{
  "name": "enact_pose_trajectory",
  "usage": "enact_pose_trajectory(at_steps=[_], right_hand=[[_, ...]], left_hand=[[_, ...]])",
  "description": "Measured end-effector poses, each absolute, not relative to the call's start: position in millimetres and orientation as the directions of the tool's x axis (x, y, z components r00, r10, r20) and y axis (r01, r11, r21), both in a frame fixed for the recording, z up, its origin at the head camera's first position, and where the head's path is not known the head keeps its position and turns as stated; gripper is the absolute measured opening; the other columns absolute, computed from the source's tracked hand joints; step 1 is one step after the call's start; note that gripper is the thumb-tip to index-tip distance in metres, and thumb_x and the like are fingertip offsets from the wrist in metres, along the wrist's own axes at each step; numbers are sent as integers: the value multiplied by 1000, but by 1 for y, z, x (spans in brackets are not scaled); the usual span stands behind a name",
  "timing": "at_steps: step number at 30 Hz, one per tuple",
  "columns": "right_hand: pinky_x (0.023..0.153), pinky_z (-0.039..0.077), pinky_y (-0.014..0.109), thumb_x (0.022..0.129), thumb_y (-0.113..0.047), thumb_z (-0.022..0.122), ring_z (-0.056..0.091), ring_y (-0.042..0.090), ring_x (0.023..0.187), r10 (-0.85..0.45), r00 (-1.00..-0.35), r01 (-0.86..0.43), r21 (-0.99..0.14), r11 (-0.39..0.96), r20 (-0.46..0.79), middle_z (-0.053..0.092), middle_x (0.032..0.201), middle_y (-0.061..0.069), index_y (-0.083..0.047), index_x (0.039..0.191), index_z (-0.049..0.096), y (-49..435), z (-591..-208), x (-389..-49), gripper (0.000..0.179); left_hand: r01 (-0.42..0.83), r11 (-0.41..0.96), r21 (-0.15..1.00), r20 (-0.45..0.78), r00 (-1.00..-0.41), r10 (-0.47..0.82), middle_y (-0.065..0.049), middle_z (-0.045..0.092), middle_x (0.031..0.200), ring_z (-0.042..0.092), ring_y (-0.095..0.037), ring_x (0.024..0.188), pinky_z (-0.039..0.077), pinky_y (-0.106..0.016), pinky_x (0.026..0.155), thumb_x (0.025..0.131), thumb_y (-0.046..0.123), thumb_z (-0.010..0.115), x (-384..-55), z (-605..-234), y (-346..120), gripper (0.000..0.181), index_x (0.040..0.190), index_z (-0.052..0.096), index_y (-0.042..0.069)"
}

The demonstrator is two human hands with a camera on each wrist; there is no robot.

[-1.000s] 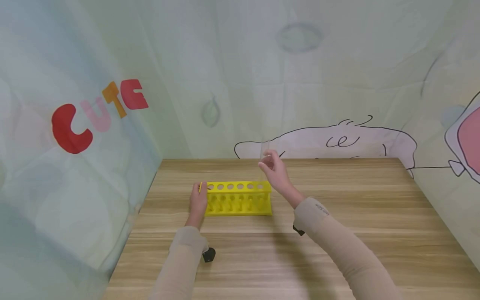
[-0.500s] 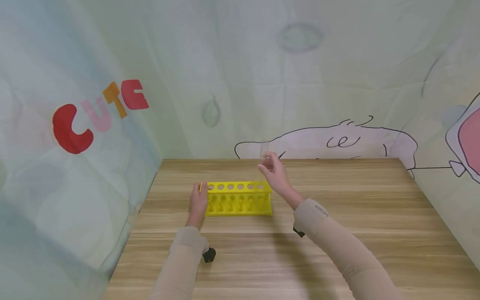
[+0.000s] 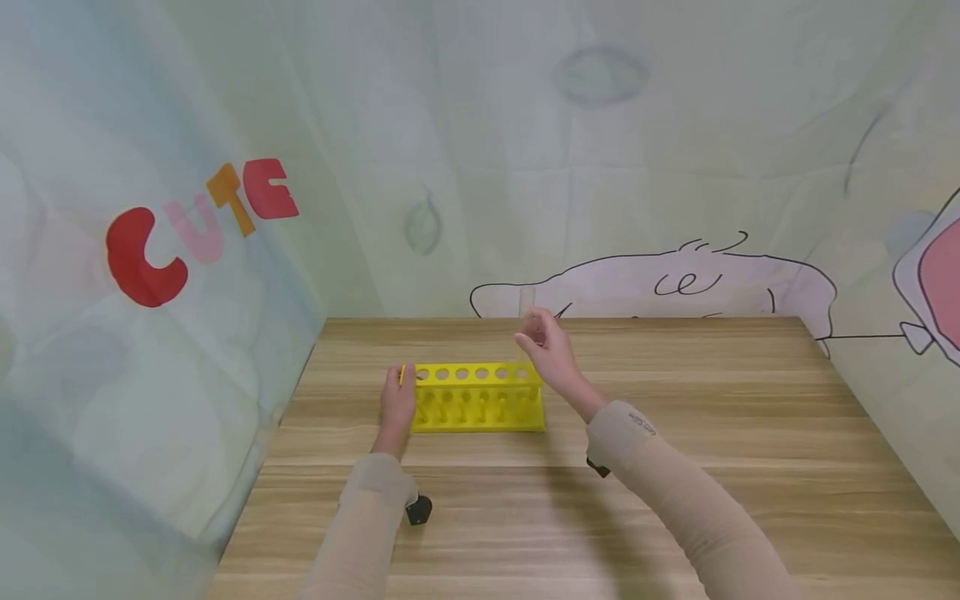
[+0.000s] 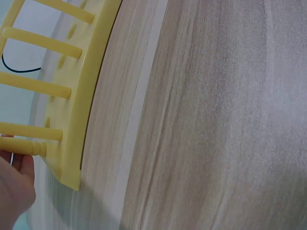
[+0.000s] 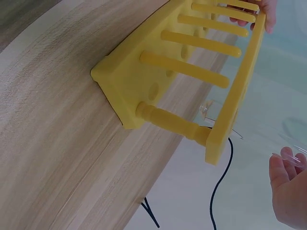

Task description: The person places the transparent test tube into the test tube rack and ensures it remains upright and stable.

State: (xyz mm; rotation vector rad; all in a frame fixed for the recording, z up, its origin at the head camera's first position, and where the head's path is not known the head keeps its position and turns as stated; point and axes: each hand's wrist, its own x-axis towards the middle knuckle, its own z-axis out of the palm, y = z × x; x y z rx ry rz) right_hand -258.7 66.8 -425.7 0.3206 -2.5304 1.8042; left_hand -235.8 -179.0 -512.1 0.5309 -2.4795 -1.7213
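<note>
A yellow test tube rack (image 3: 477, 384) stands upright on the table, a row of round holes in its top plate. My left hand (image 3: 397, 400) grips the rack's left end; in the left wrist view, fingers of this hand (image 4: 15, 189) reach behind the end post. Above the rack's right end, my right hand (image 3: 553, 348) pinches a clear test tube (image 3: 527, 298), held upright. The right wrist view shows the tube's rounded end (image 5: 207, 109) below the top plate, at the hole nearest the right end post. The tube's outline is faint against the background.
The wood-grain table (image 3: 675, 500) reaches back to a printed cloth (image 3: 450, 167) with a cartoon outline and coloured letters. Another cloth hangs along the left side. A small black camera (image 3: 418, 510) sits at my left wrist. A dark cord (image 5: 221, 182) hangs beyond the rack.
My right hand has come down slightly with the test tube, and the tube's top sits a little lower. The left hand and the rack have stayed in place.
</note>
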Motion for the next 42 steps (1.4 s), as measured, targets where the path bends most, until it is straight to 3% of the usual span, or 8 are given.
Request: enact_pose_trajectory(at_steps=[10, 32, 42], right_hand=[[90, 44, 39, 88, -13, 53, 54, 26, 100, -169, -974, -198, -926, 321, 150, 56, 107, 15, -8, 120, 39, 67, -434, -259, 35], [86, 46, 35, 86, -9, 55, 55, 23, 94, -160, -975, -197, -924, 326, 152, 57, 100, 10, -11, 111, 43, 65, -443, -259, 27], [87, 45, 36, 86, -9, 55, 54, 23, 95, -160, -979, -176, -930, 323, 130, 56, 100, 10, -13, 109, 43, 65, -446, -258, 26]], left_hand=[[-229, 307, 924, -124, -937, -327, -12, 47, 115, 41, -23, 100, 34, -38, 89, 94, 43, 30, -235, -512, -179, 42, 114, 41, 8], [-250, 305, 919, -149, -936, -319, -11, 46, 119, 40, -23, 101, 35, -39, 90, 93, 48, 29, -238, -515, -180, 47, 118, 39, 9], [-279, 253, 926, -196, -931, -309, -9, 44, 120, 39, -22, 103, 34, -37, 90, 93, 45, 31, -237, -513, -180, 42, 119, 38, 12]])
